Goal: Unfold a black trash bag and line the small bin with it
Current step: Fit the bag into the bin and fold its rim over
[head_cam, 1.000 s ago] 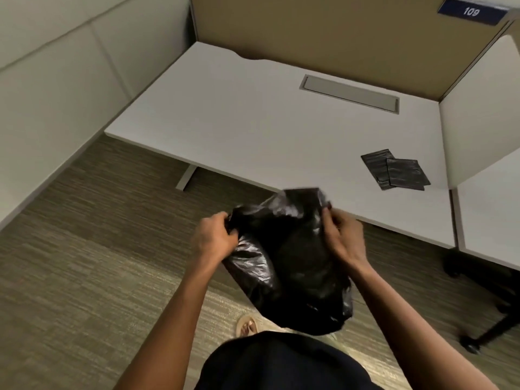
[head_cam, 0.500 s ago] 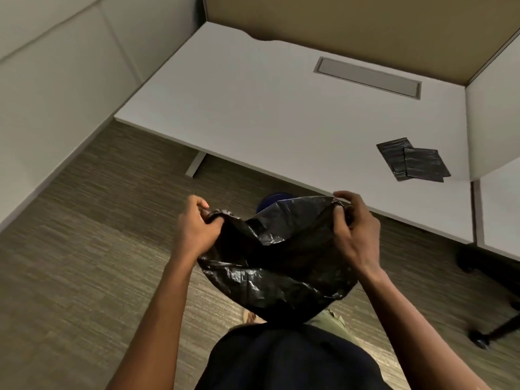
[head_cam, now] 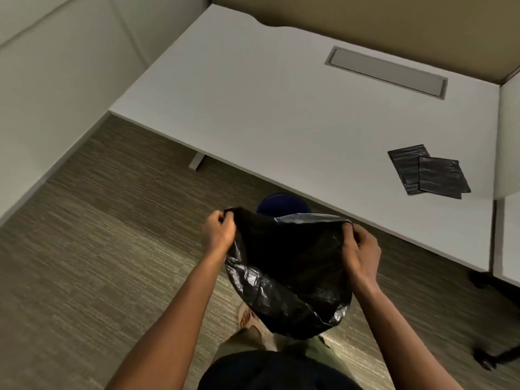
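Observation:
A black trash bag [head_cam: 287, 271] hangs between both hands with its mouth pulled wide. My left hand [head_cam: 218, 233] pinches the left side of the rim. My right hand [head_cam: 361, 253] pinches the right side. Just beyond the bag's top edge, the dark blue rim of the small bin [head_cam: 282, 203] shows on the floor under the desk edge; the bag hides most of the bin.
A white desk [head_cam: 281, 108] spans the upper view, with folded black bags [head_cam: 427, 171] near its right end and a grey cable flap [head_cam: 385, 71]. Cubicle walls stand left and behind. A chair base [head_cam: 495, 288] sits at right on the carpet. My sandalled foot [head_cam: 249, 319] is below the bag.
The bag went from a bunched bundle to an open mouth as my hands spread apart. The view tilted down and the blue bin rim came into sight.

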A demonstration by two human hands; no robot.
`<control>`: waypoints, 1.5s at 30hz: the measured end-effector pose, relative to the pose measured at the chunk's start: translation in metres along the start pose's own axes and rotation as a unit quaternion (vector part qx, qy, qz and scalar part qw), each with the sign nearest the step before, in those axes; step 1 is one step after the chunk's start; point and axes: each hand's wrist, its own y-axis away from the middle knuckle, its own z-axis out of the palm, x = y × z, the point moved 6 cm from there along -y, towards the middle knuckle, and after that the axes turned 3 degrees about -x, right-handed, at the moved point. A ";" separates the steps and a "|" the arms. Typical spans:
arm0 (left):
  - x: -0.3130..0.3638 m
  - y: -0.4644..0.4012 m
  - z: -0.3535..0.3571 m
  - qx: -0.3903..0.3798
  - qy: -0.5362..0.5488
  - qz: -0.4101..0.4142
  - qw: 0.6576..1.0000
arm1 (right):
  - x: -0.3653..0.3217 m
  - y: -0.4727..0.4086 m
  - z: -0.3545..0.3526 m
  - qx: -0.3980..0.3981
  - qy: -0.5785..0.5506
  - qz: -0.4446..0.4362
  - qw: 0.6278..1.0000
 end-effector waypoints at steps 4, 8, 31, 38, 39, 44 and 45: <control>0.007 -0.010 0.032 -0.021 0.033 0.011 0.999 | 0.013 -0.015 -0.004 0.008 -0.028 -0.023 0.999; 0.014 -0.017 0.059 -0.052 0.081 0.042 0.994 | 0.024 -0.023 -0.010 0.023 -0.080 -0.063 0.995; -0.185 -0.212 0.179 -0.097 0.235 -0.172 0.952 | 0.230 -0.093 0.177 -0.093 0.024 -0.034 0.995; -0.268 -0.238 0.161 -0.039 0.314 -0.266 0.911 | 0.256 -0.092 0.223 -0.141 0.022 0.004 0.990; -0.276 -0.239 0.156 -0.032 0.314 -0.272 0.909 | 0.253 -0.090 0.228 -0.144 0.024 0.003 0.989; -0.289 -0.251 0.149 -0.059 0.313 -0.257 0.912 | 0.235 -0.092 0.247 -0.158 0.023 -0.005 0.987; -0.287 -0.253 0.153 -0.073 0.306 -0.250 0.916 | 0.233 -0.096 0.248 -0.149 0.022 0.000 0.989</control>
